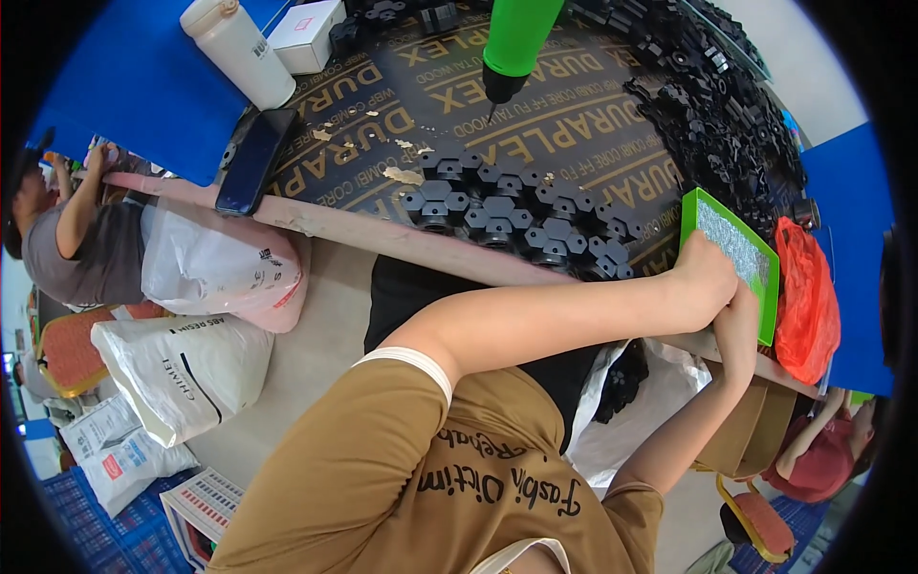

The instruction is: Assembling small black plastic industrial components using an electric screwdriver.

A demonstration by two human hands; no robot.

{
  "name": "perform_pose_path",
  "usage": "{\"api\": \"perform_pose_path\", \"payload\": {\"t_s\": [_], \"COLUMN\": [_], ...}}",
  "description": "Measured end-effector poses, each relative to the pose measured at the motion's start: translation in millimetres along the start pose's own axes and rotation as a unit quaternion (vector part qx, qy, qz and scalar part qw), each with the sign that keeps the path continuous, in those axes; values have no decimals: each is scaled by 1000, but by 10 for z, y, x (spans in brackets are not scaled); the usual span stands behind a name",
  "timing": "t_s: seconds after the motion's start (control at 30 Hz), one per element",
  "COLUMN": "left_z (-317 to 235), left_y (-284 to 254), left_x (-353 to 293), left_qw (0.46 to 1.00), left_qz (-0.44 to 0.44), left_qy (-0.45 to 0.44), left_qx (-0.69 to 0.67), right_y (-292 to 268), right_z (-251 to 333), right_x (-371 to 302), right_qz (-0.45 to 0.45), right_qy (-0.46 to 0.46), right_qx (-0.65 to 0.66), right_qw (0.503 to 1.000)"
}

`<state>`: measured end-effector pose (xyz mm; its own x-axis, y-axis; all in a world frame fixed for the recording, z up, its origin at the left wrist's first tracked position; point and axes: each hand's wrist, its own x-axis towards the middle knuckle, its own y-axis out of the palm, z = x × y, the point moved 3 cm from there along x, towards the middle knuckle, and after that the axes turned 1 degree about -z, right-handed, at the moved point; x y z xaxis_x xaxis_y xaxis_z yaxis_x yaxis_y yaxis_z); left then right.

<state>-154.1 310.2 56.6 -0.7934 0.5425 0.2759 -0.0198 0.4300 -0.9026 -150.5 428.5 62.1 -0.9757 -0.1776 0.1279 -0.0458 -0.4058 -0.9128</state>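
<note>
My left arm reaches across to the right, and my left hand (706,277) is closed over the near side of a shallow green tray (768,320). Small silvery pieces, probably screws (732,230), fill most of the tray. My right hand (736,311) is closed too and meets the left one at the tray's near edge. What the fingers of either hand hold, if anything, is hidden. To the left, several black plastic parts with holed tabs (497,215) stand in rows near the table's front edge.
Above the table hangs a green electric screwdriver (516,48), bit downward. Loose black parts (717,115) are heaped at the far right. A red plastic bag (806,301) lies beside the tray. A phone (256,161), white bottle (239,53) and white box (306,36) are at left.
</note>
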Motion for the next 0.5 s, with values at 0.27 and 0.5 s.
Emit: {"api": "perform_pose_path", "payload": {"t_s": [0.27, 0.5], "left_z": [14, 138], "left_y": [-77, -638], "left_x": [-68, -868], "left_qw": [999, 976], "left_qz": [-34, -178], "left_qy": [-8, 47], "left_qx": [0, -113], "right_y": [13, 109], "right_z": [65, -108], "right_x": [58, 46], "right_qz": [6, -32], "right_qy": [-4, 4], "right_qx": [22, 35], "right_qw": [1000, 999]}}
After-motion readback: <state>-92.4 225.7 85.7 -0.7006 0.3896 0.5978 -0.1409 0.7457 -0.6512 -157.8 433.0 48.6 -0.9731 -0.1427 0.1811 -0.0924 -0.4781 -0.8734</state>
